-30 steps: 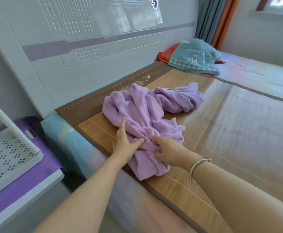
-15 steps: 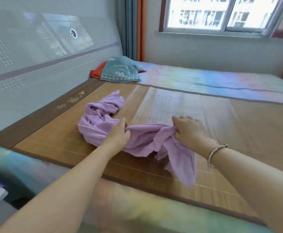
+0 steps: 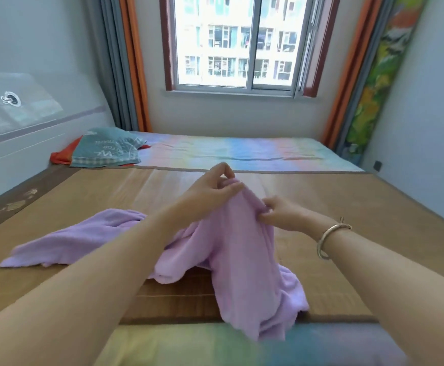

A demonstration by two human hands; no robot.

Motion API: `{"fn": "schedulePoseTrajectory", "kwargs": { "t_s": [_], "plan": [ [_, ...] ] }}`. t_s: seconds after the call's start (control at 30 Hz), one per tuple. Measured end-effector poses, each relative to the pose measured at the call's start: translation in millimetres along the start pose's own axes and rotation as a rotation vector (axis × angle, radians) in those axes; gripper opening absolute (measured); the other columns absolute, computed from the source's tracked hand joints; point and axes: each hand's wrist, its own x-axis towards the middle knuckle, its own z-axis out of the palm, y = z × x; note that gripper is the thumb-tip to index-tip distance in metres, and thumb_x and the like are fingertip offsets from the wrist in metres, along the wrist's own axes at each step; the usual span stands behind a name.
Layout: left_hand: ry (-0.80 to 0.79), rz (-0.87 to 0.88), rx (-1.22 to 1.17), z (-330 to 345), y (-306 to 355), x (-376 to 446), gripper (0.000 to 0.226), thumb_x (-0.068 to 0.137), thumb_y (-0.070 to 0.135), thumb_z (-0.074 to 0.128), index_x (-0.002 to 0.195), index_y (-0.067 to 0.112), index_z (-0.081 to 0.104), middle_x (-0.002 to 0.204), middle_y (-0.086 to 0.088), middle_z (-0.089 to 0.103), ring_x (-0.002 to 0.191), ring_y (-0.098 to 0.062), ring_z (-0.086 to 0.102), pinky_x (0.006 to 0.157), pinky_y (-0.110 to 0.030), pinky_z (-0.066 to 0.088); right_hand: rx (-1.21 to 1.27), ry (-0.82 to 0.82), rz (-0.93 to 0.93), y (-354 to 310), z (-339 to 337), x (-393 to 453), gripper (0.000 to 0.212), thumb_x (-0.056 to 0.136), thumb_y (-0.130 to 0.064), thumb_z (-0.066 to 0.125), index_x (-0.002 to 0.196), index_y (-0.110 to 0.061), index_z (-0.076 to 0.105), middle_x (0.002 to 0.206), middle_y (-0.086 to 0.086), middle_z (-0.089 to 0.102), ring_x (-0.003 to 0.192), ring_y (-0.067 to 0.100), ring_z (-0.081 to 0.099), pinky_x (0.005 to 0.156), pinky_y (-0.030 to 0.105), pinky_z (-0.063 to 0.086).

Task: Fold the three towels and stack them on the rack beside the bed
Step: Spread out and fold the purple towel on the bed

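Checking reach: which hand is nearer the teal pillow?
Left. The left hand pinches the lilac towel right of the teal pillow; the right hand grips farther right.

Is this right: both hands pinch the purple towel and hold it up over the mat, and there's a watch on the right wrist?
Not a watch. The head view shows a metal bangle on the right wrist. Otherwise correct: left hand and right hand pinch the purple towel above the mat.

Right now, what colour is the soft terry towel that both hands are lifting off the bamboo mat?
Plain lilac purple, no pattern, on the soft terry towel; head view.
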Motion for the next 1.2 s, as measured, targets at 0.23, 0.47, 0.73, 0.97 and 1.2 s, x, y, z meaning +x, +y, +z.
{"fn": "schedulePoseTrajectory", "kwargs": {
  "t_s": [0.23,0.47,0.73,0.97,1.2],
  "plan": [
    [-0.219,-0.237,0.778,-33,-28,6,0.019,0.073,0.017,0.067,0.074,0.023,0.049,0.077,0.004,0.050,0.075,-0.018,0.049,0.055,-0.027,0.033,0.184,0.348,-0.096,-6,-29,-3,0.021,0.096,-0.015,0.042,0.074,-0.014,0.040,0.068,-0.002,0.044,0.066,0.016,0.040,0.052,0.018,0.028],
    [-0.031,-0.476,0.920,-62,-77,18,0.021,0.087,0.015,0.046,0.069,0.016,0.057,0.074,-0.004,0.057,0.069,-0.022,0.050,0.048,-0.027,0.030,-0.493,-0.247,-0.002,12,-25,0,0.046,0.075,-0.046,0.069,0.107,-0.016,0.055,0.104,0.002,0.064,0.094,0.023,0.061,0.078,0.035,0.050],
    [-0.202,-0.985,1.104,-57,-133,55,0.029,0.093,0.017,0.043,0.114,0.012,0.062,0.106,-0.005,0.065,0.095,-0.022,0.064,0.070,-0.025,0.045,-0.730,-0.391,0.321,54,9,72,0.036,0.094,-0.020,0.036,0.121,-0.013,0.058,0.125,0.007,0.059,0.114,0.026,0.057,0.080,0.030,0.042],
    [-0.064,-1.031,-0.169,-55,-166,156,0.034,0.091,0.009,0.025,0.089,-0.006,0.056,0.087,-0.023,0.064,0.071,-0.031,0.059,0.068,-0.035,0.050,-0.237,-0.331,0.569,60,-7,177,0.039,0.096,-0.019,0.041,0.064,-0.012,0.062,0.051,-0.002,0.064,0.047,0.009,0.061,0.061,0.024,0.050],
    [0.449,-0.161,0.125,-122,-94,300,0.025,0.098,0.010,0.039,0.111,0.009,0.060,0.104,0.000,0.048,0.098,-0.014,0.045,0.080,-0.024,0.040,0.710,0.575,-0.089,-8,-115,294,0.033,0.096,-0.003,0.035,0.122,-0.002,0.055,0.113,0.005,0.050,0.109,0.023,0.052,0.091,0.026,0.039]
  ]
}}
